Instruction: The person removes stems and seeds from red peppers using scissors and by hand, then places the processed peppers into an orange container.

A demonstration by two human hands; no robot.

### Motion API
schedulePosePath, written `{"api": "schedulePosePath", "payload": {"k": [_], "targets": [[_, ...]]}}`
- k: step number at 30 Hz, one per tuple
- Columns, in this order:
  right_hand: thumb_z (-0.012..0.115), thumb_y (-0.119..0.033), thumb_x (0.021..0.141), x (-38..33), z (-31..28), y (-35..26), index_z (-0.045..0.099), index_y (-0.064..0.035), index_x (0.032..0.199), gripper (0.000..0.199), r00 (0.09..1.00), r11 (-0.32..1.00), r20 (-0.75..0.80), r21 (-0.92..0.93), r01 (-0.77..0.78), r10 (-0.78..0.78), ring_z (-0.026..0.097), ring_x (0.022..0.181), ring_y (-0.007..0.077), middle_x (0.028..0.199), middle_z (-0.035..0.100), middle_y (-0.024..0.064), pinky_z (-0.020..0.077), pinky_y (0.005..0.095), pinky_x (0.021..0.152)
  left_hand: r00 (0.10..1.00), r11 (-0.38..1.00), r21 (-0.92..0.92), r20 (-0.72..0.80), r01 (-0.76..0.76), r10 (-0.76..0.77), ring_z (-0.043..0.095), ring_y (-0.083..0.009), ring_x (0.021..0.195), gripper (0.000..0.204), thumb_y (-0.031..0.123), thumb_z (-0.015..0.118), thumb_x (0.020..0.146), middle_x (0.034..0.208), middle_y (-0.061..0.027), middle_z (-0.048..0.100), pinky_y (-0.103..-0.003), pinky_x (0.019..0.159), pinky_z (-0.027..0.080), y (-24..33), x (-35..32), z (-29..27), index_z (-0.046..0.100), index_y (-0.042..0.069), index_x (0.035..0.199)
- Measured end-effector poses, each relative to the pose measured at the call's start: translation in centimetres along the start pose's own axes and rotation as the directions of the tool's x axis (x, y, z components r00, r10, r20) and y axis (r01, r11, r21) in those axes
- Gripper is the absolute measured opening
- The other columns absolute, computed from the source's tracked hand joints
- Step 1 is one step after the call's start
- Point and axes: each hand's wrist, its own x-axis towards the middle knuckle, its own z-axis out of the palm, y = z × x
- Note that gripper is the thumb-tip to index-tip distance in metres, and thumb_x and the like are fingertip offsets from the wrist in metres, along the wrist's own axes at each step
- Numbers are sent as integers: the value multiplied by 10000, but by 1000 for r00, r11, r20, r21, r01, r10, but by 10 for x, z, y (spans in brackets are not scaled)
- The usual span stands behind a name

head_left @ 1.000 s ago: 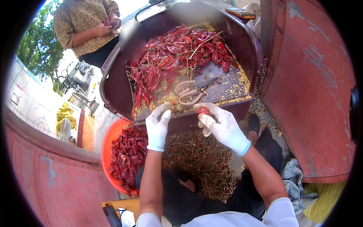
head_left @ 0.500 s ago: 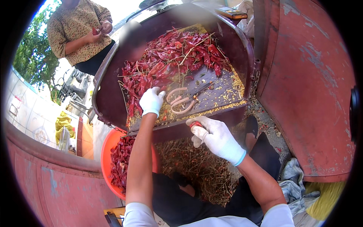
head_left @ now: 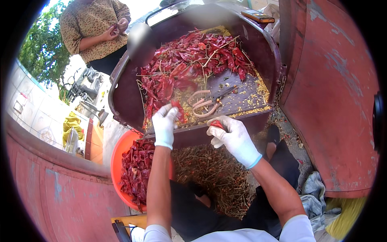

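My left hand, in a white glove, pinches a dried red chili pepper just over the front edge of a dark maroon cart bed. Closed around a small piece of red chili is my gloved right hand, a little in front of that same edge. Beyond both hands, a heap of dried red chilies with stalks covers the bed's back and left. Scissors with pinkish wrapped handles lie on the bed among scattered yellow seeds.
An orange tub of chilies stands below left. Cut stalks cover the ground between my legs. A device rests on the cart's back right rim. Red metal panels flank me. Another person stands at the far left, hands together.
My left hand has drawn back from the heap toward me and now has a chili in it. My right hand has shifted slightly right, still gripping its red piece. The view has moved a little.
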Motion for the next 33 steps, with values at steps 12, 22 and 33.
{"api": "schedulePosePath", "payload": {"k": [12, 22, 33], "targets": [[682, -185, 916, -1, 11, 4, 654, -11, 1252, 379, 995, 980, -38, -183, 81, -89, 693, 665, 171, 854, 725, 143, 547, 302, 644, 907, 999, 38, 420, 22, -36, 553, -33, 586, 185, 130, 640, 966, 769, 6, 678, -199, 491, 409, 7, -79, 18, 721, 2, 1073], [706, -96, 806, 0, 6, 15, 711, -81, 1102, 297, 782, 536, -22, -740, 406, -623, 711, 827, 317, 974, 721, 140, 572, 371, 714, 910, 856, 367, 337, -365, 243, 731, -219, 734, 188, 202, 741, 866, 840, -121, 738, -312, 692, 557, 15, -86, 9, 737, 67, 997], [692, -38, 822, -2, 6, 17, 715, -78, 1061, 244, 883, 700, -25, -620, 354, -468, 705, 687, 240, 846, 723, 90, 557, 320, 628, 938, 972, 114, 304, -206, 164, 635, -103, 632, 164, 168, 662, 966, 771, -44, 701, -240, 557, 486, 13, -94, 17, 720, 21, 921]]}}
